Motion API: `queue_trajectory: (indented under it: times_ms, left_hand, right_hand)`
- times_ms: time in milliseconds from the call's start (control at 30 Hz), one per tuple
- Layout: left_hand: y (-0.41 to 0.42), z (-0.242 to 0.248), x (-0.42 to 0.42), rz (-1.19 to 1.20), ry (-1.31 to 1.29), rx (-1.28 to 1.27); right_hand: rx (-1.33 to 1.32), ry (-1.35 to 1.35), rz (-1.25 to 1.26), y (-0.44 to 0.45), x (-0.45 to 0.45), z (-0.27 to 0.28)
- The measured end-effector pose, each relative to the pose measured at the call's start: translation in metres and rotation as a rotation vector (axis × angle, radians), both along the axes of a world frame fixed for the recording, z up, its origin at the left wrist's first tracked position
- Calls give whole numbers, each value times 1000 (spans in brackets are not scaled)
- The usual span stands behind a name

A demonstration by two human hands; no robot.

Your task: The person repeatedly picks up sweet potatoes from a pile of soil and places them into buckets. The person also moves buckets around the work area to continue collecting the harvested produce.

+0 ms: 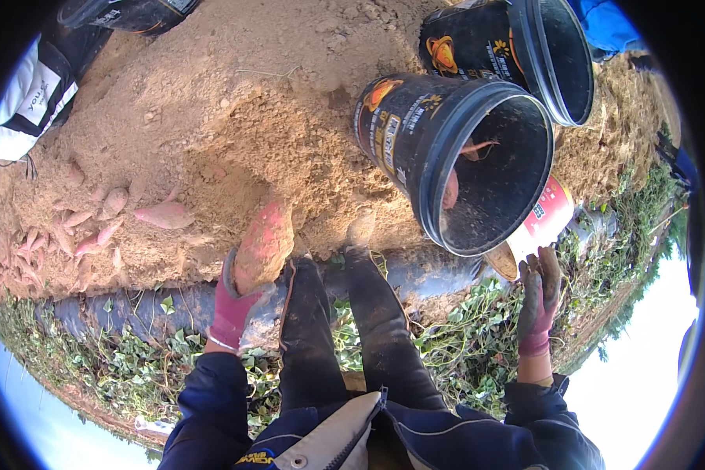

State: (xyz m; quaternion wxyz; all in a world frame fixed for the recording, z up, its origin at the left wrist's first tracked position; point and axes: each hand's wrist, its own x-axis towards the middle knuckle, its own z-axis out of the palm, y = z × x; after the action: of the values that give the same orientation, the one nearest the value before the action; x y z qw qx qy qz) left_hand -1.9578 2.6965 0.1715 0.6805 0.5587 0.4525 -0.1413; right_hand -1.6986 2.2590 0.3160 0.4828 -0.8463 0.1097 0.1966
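Observation:
My left hand (235,302), in a maroon and grey work glove, grips a large soil-coated sweet potato (265,244) from below and beside. The root stands nearly upright in the picture, over loose dug soil. To the right, my gloved right hand (539,296) is held out with its fingers extended and nothing visible in it. Its fingertips are close to a pink and white bucket (543,214); I cannot tell whether they touch. A black plastic bucket (484,176) leans in front of that one, its mouth towards me, with a few sweet potatoes (451,189) inside.
A second black bucket (564,64) stands behind at upper right. Several sweet potatoes (163,215) lie on the soil at left. White and black bags (35,100) and another black bucket (135,14) are at upper left. Black mulch film (182,311) and green vines (123,367) border the soil.

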Motion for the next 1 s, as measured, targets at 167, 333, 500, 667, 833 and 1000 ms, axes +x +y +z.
queue_trajectory:
  times_ms: [167,333,500,667,833,1000]
  left_hand:
    - [-52,127,120,-388,-351,68]
    - [-105,151,237,-872,-712,520]
    - [-156,82,320,-521,-681,766]
    - [-170,22,326,-360,-503,703]
    - [-167,15,321,-320,-536,696]
    - [-166,16,326,-323,-559,741]
  right_hand:
    - [-151,279,-353,-78,-24,-33]
    - [-180,194,-366,-139,-17,-68]
    - [-1220,472,297,-162,40,-114]
    - [-1337,485,484,-179,55,-188]
    - [-1532,384,555,-206,52,-200]
    - [-1185,350,412,-221,31,-105]
